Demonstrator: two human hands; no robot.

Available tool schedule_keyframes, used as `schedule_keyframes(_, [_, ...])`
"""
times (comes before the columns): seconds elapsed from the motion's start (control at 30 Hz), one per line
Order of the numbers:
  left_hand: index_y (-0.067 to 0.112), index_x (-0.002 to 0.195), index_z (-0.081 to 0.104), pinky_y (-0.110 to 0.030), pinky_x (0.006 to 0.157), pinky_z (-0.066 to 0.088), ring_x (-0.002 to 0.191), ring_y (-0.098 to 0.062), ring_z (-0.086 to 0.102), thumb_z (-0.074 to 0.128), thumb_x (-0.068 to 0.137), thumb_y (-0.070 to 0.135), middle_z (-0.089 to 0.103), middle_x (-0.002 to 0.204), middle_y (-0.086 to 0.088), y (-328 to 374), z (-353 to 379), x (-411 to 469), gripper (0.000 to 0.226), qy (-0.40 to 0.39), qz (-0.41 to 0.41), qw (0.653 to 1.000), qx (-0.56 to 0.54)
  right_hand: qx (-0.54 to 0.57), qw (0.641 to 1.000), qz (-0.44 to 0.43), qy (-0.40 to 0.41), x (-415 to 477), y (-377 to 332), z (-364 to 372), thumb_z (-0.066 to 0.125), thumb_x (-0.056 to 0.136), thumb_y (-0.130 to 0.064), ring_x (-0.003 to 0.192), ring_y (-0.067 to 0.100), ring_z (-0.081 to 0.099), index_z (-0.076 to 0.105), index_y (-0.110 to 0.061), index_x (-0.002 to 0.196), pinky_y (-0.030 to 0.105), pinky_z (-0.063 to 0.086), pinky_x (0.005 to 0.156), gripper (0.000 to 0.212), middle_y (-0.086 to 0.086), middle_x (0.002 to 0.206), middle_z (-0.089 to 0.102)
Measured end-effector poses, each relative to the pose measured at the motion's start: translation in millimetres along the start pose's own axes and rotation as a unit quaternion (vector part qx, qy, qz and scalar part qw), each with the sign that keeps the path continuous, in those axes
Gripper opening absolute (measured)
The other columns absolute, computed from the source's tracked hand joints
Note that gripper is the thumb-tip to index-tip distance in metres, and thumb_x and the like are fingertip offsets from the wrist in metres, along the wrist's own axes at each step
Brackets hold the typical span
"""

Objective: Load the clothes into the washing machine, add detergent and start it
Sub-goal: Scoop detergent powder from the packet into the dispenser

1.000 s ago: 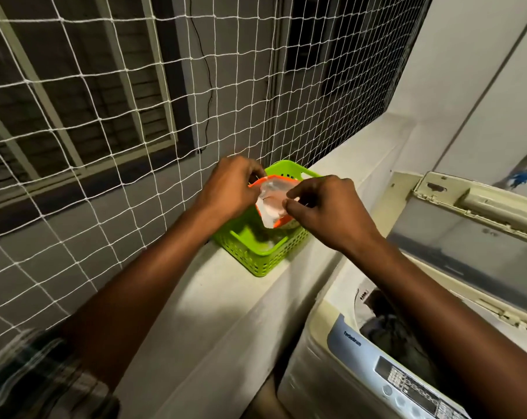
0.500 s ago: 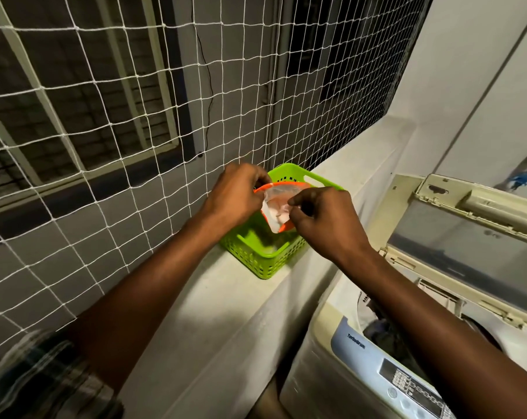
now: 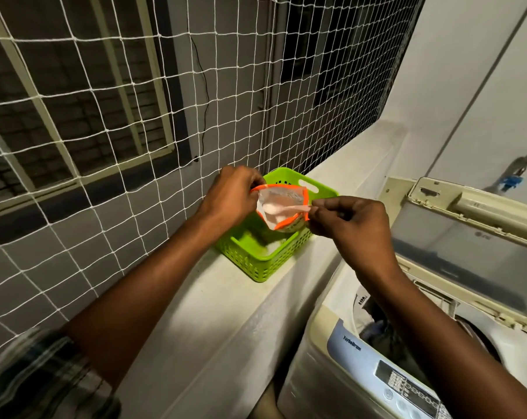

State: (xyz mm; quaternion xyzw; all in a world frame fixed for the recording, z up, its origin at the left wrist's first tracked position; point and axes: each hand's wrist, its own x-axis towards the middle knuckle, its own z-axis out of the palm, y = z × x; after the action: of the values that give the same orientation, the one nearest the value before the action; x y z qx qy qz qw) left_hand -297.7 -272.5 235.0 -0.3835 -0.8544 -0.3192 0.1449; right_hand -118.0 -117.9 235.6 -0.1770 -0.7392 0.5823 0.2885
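Gripping the left rim of the orange-edged detergent pouch (image 3: 282, 196) with the left hand (image 3: 229, 198), curled tight on it. Pinching the handle of a pale scoop (image 3: 286, 208) between thumb and fingertips of the right hand (image 3: 350, 225), bowl end down inside the pouch mouth among white powder. Holding the pouch over the green basket (image 3: 256, 258), set on the pale ledge (image 3: 226, 313) close beside the white netting (image 3: 105, 140). Lower right, next to the ledge: the washing machine (image 3: 332, 367), lid (image 3: 468, 237) raised, dark clothes (image 3: 377, 331) down in the drum.
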Motion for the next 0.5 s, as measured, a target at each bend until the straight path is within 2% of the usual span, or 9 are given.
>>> schedule_keyframes(0.1, [0.015, 0.094, 0.080, -0.023, 0.070, 0.045, 0.083, -0.021, 0.072, 0.067, 0.077, 0.007, 0.079, 0.089, -0.006, 0, 0, -1, 0.023, 0.000, 0.005, 1.000, 0.011, 0.087, 0.996, 0.037, 0.004, -10, 0, -9, 0.074, 0.092, 0.000, 0.079, 0.034, 0.080, 0.078, -0.002, 0.098, 0.042, 0.065, 0.084, 0.009, 0.017, 0.078, 0.079])
schedule_keyframes(0.2, [0.014, 0.094, 0.080, -0.022, 0.069, 0.042, 0.081, -0.021, 0.072, 0.068, 0.078, 0.005, 0.079, 0.089, -0.007, 1, -1, -1, 0.023, 0.002, 0.000, 1.000, 0.014, 0.120, 0.992, 0.043, 0.013, -16, 0, -17, 0.071, 0.093, 0.003, 0.078, 0.033, 0.080, 0.076, 0.004, 0.103, 0.035, 0.065, 0.080, 0.012, 0.019, 0.079, 0.079])
schedule_keyframes(0.37, [0.016, 0.095, 0.081, -0.027, 0.072, 0.053, 0.080, -0.019, 0.072, 0.067, 0.077, 0.005, 0.079, 0.088, -0.004, 1, 1, -4, 0.025, -0.006, -0.005, 1.000, 0.014, 0.135, 0.990, 0.047, 0.013, -22, 0, -26, 0.071, 0.093, 0.004, 0.075, 0.029, 0.079, 0.076, 0.005, 0.104, 0.028, 0.064, 0.075, 0.013, 0.023, 0.083, 0.078])
schedule_keyframes(0.5, [0.020, 0.097, 0.080, -0.023, 0.070, 0.048, 0.081, -0.017, 0.072, 0.068, 0.077, 0.010, 0.079, 0.089, 0.001, 2, 1, -7, 0.026, -0.014, -0.023, 0.999, 0.033, 0.145, 0.988, 0.047, 0.012, -31, -4, -35, 0.070, 0.092, 0.005, 0.075, 0.029, 0.079, 0.076, 0.006, 0.103, 0.030, 0.065, 0.076, 0.013, 0.025, 0.084, 0.078])
